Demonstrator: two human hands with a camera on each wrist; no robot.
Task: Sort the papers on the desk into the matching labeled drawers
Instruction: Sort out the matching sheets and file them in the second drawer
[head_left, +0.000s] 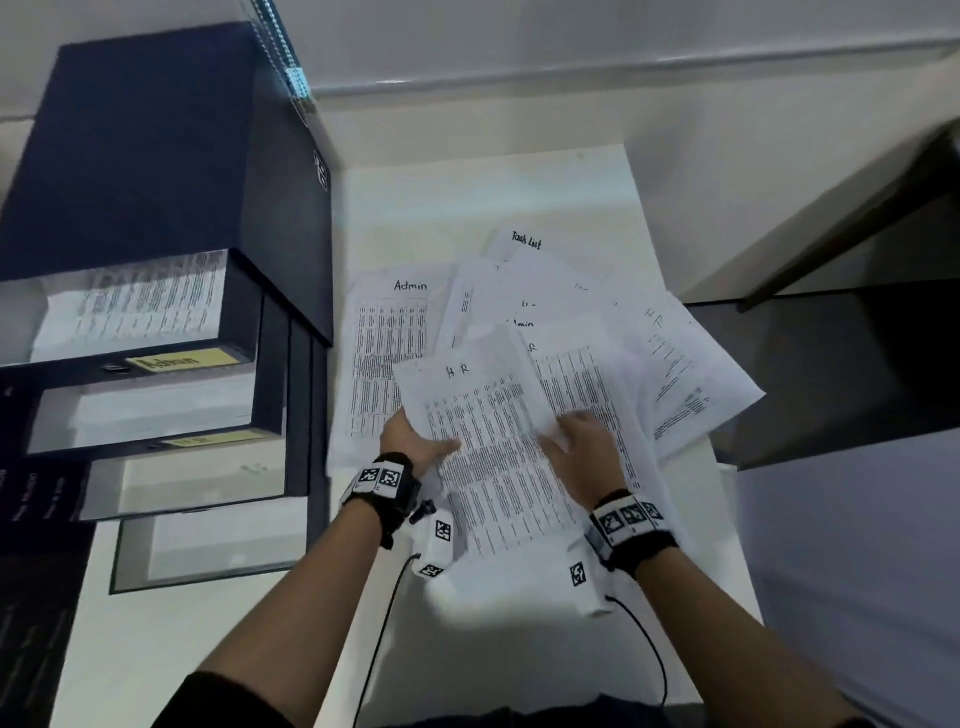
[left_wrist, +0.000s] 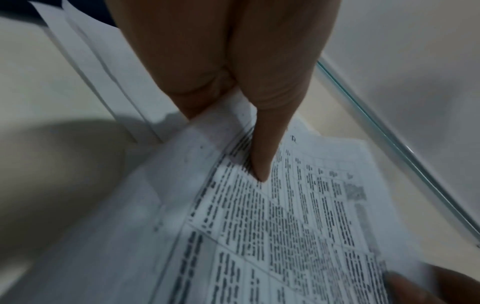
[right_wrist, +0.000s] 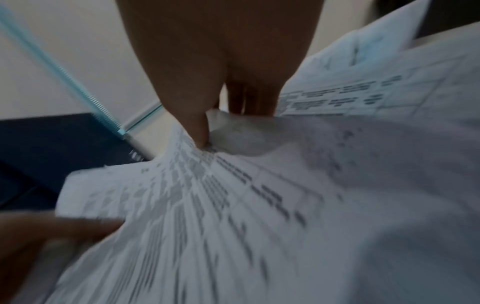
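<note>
A printed sheet headed "HR" (head_left: 493, 447) lies on top of a fanned pile of papers on the white desk (head_left: 467, 187). My left hand (head_left: 415, 436) pinches its left edge, thumb on top, as the left wrist view shows at the HR sheet (left_wrist: 298, 216). My right hand (head_left: 582, 441) pinches its right edge, which buckles upward, seen in the right wrist view on the HR sheet (right_wrist: 233, 205). Other sheets read "Admin" (head_left: 387, 358), "Task List" (head_left: 524, 241) and "HR" (head_left: 675, 358). The dark drawer unit (head_left: 156, 156) stands at left with several drawers pulled out.
The top open drawer, labelled "Admin" (head_left: 179, 360), holds a printed sheet; the drawer below (head_left: 156, 415) has a blurred yellow label and holds white sheets. Two lower drawers (head_left: 208, 545) stand open. A dark surface (head_left: 831, 364) adjoins the desk at right.
</note>
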